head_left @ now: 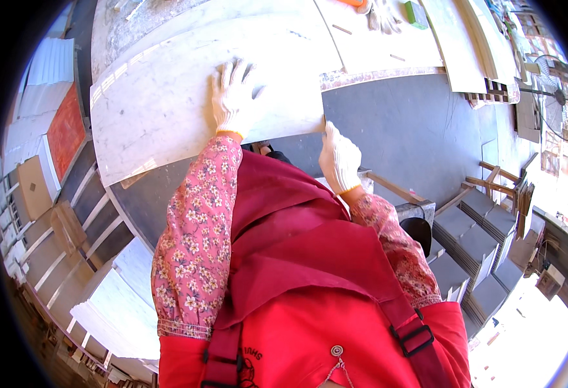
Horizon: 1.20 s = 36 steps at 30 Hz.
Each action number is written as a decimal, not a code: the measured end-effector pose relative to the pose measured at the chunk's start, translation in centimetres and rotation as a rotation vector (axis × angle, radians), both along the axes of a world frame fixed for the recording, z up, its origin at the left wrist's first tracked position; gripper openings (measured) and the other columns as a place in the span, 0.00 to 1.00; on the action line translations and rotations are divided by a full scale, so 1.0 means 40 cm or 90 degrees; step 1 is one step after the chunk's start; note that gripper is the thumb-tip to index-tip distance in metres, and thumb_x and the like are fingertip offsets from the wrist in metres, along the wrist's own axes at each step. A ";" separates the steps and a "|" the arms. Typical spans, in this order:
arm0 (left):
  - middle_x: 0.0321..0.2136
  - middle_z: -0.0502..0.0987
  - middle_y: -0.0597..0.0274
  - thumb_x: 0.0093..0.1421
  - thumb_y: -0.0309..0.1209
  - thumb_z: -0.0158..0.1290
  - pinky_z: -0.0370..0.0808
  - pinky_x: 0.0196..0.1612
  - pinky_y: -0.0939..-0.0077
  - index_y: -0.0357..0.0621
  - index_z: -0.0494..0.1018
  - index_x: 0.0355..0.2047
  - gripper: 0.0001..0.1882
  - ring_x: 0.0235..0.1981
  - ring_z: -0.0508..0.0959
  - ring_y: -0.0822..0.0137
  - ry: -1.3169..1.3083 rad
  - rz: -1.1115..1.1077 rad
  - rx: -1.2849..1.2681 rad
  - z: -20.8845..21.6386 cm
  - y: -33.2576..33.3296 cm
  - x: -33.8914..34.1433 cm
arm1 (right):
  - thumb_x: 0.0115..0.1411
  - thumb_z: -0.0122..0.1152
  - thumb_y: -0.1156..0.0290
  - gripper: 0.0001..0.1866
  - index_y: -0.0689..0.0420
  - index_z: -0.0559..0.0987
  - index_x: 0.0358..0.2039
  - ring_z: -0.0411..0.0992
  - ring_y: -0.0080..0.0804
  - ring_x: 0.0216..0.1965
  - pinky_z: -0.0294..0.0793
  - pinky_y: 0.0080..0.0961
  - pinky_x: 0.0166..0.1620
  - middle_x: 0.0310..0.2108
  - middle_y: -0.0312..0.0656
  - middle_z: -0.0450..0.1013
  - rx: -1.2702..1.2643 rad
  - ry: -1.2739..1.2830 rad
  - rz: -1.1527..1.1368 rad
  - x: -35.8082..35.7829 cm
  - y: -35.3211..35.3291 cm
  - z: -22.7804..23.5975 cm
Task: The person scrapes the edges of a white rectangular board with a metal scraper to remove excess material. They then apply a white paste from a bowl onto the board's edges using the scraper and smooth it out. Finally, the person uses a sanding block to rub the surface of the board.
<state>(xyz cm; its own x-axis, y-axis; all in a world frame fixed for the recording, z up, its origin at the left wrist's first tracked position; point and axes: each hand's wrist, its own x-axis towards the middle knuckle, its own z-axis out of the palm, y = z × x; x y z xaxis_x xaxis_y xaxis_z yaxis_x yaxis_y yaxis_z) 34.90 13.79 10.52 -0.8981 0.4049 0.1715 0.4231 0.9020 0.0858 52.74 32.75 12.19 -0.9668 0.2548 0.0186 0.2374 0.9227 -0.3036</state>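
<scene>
A large white marble slab [161, 110] with faint grey veining lies across the work table, its near edge overhanging toward me. My left hand [235, 97], in a white knit glove, rests flat on top of it with the fingers spread. At the slab's near right corner is my right hand [340, 158], gloved the same way. Its fingers are closed and pressed together at the corner, seeming to grip the edge; the fingertips are partly hidden. Pink flowered sleeves [196, 239] cover both forearms.
Beyond the slab, a loose glove [383, 17] and a green block [416, 14] lie on the pale tabletop [387, 45]. Stacked grey tiles [478, 246] stand at right, past a wooden frame [491, 178]. White slabs [119, 304] lean at lower left; a fan [558, 97] stands far right.
</scene>
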 end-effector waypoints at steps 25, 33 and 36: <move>0.65 0.66 0.62 0.57 0.60 0.54 0.47 0.71 0.50 0.59 0.75 0.56 0.31 0.68 0.58 0.53 0.006 -0.002 0.042 -0.001 -0.009 -0.015 | 0.63 0.56 0.70 0.18 0.56 0.74 0.54 0.78 0.50 0.28 0.77 0.42 0.33 0.29 0.50 0.79 0.001 -0.005 0.002 0.007 0.018 -0.018; 0.64 0.67 0.62 0.56 0.60 0.56 0.47 0.71 0.51 0.58 0.75 0.56 0.33 0.68 0.59 0.53 -0.003 -0.011 0.056 0.011 -0.008 -0.001 | 0.63 0.57 0.69 0.17 0.56 0.75 0.52 0.78 0.52 0.31 0.77 0.44 0.35 0.30 0.52 0.79 -0.034 0.004 0.021 -0.002 0.031 -0.018; 0.64 0.67 0.62 0.56 0.60 0.56 0.48 0.71 0.51 0.57 0.75 0.56 0.33 0.68 0.59 0.53 -0.015 -0.018 0.051 0.023 -0.005 -0.001 | 0.63 0.56 0.70 0.17 0.56 0.74 0.53 0.78 0.52 0.30 0.77 0.44 0.35 0.30 0.52 0.79 -0.018 0.016 0.025 -0.011 0.024 -0.032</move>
<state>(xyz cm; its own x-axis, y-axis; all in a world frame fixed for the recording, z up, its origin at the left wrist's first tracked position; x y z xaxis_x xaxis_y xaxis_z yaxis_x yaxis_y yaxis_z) 34.87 13.58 11.43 -0.8905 0.4168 0.1827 0.4459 0.8793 0.1672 52.31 33.71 10.90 -0.9754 0.2175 0.0370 0.1930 0.9223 -0.3348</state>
